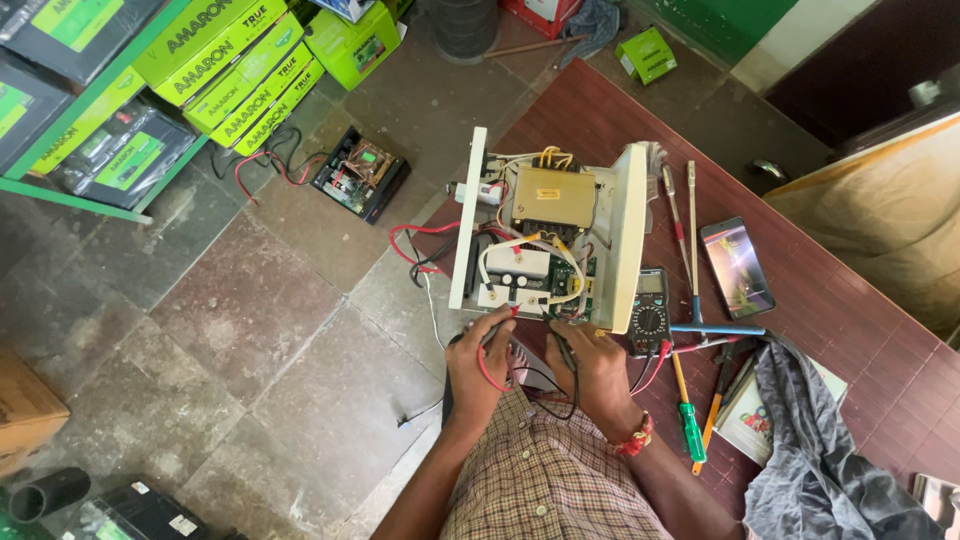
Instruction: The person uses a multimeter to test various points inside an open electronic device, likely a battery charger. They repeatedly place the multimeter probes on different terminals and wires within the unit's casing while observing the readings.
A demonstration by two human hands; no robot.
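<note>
An opened white electronic unit (pixel 630 225) lies on the dark red table (pixel 850 300), showing a yellow-wrapped transformer (pixel 552 198), a circuit board and wires. My left hand (pixel 478 365) grips a red meter probe at the unit's near edge. My right hand (pixel 598 368) holds a black probe just beside it. Their leads run to a black multimeter (pixel 650 312) at the unit's right side.
Screwdrivers (pixel 690 235), a green-handled one (pixel 690 425), a phone (pixel 737 266) and a grey cloth (pixel 815 450) lie right of the unit. On the stone floor sit another open device (pixel 360 172), green boxes (pixel 240 65) and shelved batteries (pixel 120 155).
</note>
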